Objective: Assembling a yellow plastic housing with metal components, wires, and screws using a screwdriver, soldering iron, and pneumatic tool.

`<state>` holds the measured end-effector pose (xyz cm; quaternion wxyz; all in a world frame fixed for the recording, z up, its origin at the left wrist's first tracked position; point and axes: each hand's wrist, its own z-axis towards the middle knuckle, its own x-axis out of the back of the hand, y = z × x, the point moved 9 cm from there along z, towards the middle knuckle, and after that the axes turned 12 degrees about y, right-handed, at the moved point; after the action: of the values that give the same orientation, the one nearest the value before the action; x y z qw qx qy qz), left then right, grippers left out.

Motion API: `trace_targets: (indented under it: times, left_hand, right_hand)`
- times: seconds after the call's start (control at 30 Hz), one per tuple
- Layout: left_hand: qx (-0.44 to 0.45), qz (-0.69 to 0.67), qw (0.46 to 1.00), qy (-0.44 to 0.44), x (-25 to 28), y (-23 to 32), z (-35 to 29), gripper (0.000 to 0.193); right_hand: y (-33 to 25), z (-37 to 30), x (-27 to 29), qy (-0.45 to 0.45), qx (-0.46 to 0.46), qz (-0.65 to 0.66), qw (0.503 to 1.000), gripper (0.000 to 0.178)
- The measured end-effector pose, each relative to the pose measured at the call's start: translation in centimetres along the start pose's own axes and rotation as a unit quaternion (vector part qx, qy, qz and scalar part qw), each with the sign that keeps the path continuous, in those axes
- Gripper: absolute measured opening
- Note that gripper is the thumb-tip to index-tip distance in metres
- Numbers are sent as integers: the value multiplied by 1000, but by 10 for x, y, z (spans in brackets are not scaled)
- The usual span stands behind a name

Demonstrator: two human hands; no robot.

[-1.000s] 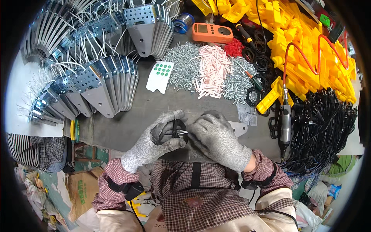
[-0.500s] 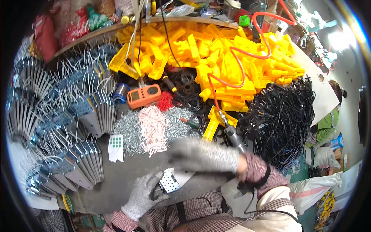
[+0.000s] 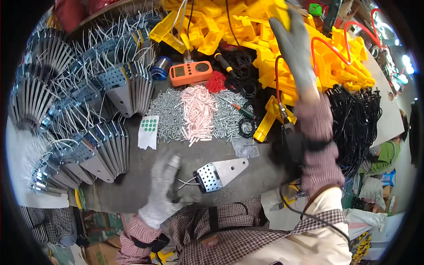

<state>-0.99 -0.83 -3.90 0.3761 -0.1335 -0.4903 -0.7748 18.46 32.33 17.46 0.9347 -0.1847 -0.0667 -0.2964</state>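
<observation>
Gloved in grey, my left hand [image 3: 162, 190] is open with thumb and fingers apart, just left of a metal bracket [image 3: 228, 170]. The bracket lies flat on the dark table; a perforated box end faces my left hand and thin white wires stick out there. My right hand [image 3: 293, 51], also gloved, reaches far forward over the heap of yellow plastic housings [image 3: 243, 28]. Between its thumb and fingers sits a yellow plastic housing [image 3: 280, 12], blurred. A power driver on a red coiled hose is partly hidden behind my right forearm.
Stacked wired metal brackets [image 3: 104, 152] fill the left side. Screws [image 3: 167, 117] and pink sleeves [image 3: 198, 112] lie mid-table, beside an orange meter [image 3: 191, 73], a solder spool [image 3: 160, 68] and a sheet of green stickers [image 3: 149, 131]. Black power cords [image 3: 355, 123] are heaped at right.
My right hand has swung from mid-table up to the yellow housings. My left hand has come off the bracket, which now lies on its own, pointing right. The whole view has shifted.
</observation>
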Motion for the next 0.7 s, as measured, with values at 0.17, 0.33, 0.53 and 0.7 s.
trace_targets:
  times: [0.17, 0.33, 0.53, 0.7]
  left_hand:
    - [36, -257, 935, 240, 51, -6, 17, 68]
    - [362, -352, 862, 39, 11, -39, -8, 51]
    - [73, 63, 995, -4, -8, -11, 4, 70]
    - [-127, 179, 956, -195, -26, 14, -18, 97]
  right_hand:
    - [-197, -223, 57, -567, 14, 382, 730, 59]
    - [-130, -233, 84, -408, 26, 253, 877, 90]
    - [-129, -282, 67, -484, -32, 188, 854, 52]
    - [-106, -254, -19, -493, 11, 28, 870, 20]
